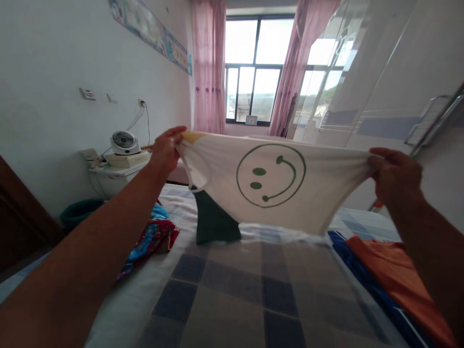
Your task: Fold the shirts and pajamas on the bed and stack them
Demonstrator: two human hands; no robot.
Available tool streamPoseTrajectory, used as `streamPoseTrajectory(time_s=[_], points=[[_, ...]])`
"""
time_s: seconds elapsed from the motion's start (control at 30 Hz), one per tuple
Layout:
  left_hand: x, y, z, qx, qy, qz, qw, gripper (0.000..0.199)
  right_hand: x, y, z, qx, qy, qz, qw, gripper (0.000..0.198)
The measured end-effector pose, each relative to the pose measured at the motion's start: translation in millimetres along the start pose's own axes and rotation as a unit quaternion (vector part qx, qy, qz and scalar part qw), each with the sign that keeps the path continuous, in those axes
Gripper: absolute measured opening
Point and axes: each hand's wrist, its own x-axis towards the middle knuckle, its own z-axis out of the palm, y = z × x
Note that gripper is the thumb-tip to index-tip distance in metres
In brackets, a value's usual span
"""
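A white T-shirt [217, 164] with a green smiley print is stretched sideways in the air above the bed. My left hand [166, 147] pinches it at the yellow sleeve end, near the neckline. At the opposite end, my right hand [395, 174] grips the hem corner with fingers closed. The shirt's dark green sleeve hangs down, its lower edge close to the checked bedsheet [232, 285]; whether it touches cannot be made out. Both arms reach forward, and the top edge of the cloth is pulled taut between the hands.
Folded orange [398, 270] and blue clothes [366, 275] lie on the bed at right. Crumpled red and blue cloth [154, 237] lies at left. Beyond it stand a white nightstand [118, 174] with a small fan [125, 141]. A glossy wardrobe [384, 87] lines the right side.
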Motion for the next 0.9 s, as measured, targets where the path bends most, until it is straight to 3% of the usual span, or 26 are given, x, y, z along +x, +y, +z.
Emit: streamPoseTrajectory(time_s=[0.1,0.2,0.27,0.33,0.43,0.5,0.57,0.67,0.8,0.9], points=[[5.7,30.9,-1.0,-0.048,-0.008,0.043,0.998,0.043,12.7,-20.7,-13.5,0.044,0.041,-0.017,0.998,0.05],[-24.7,28.3,-13.0,-0.036,-0.035,0.041,0.998,0.035,-16.4,-16.3,-37.4,0.031,0.025,0.021,0.999,0.047],[-61.3,8.8,-27.3,-0.02,-0.068,0.01,0.997,0.031,-53.0,-0.5,-56.7,0.032,-0.019,0.087,0.996,0.044],[-104.6,-19.7,-45.7,0.001,-0.119,-0.065,0.991,0.037,-95.5,17.8,-76.1,0.008,-0.081,0.166,0.983,0.039],[-166.7,-64.5,-70.8,0.063,-0.221,-0.188,0.955,0.047,-153.2,34.8,-98.3,-0.05,-0.215,0.277,0.935,0.036],[-196.3,-87.6,-77.9,0.106,-0.273,-0.238,0.926,0.048,-178.6,36.9,-104.4,-0.086,-0.285,0.305,0.905,0.033],[-212.4,-102.5,-74.7,0.133,-0.273,-0.245,0.921,0.051,-191.7,36.0,-103.3,-0.118,-0.314,0.303,0.892,0.034],[-215.3,-111.5,-58.9,0.135,-0.227,-0.227,0.937,0.056,-195.5,39.3,-95.8,-0.141,-0.32,0.284,0.893,0.044],[-205.6,-106.8,-51.4,0.042,-0.119,-0.208,0.97,0.049,-190.4,47.9,-98.1,-0.154,-0.266,0.228,0.924,0.048],[-204.4,-96.8,-63.4,-0.017,-0.125,-0.192,0.973,0.039,-189.0,44.8,-109.7,-0.143,-0.221,0.205,0.943,0.045]])
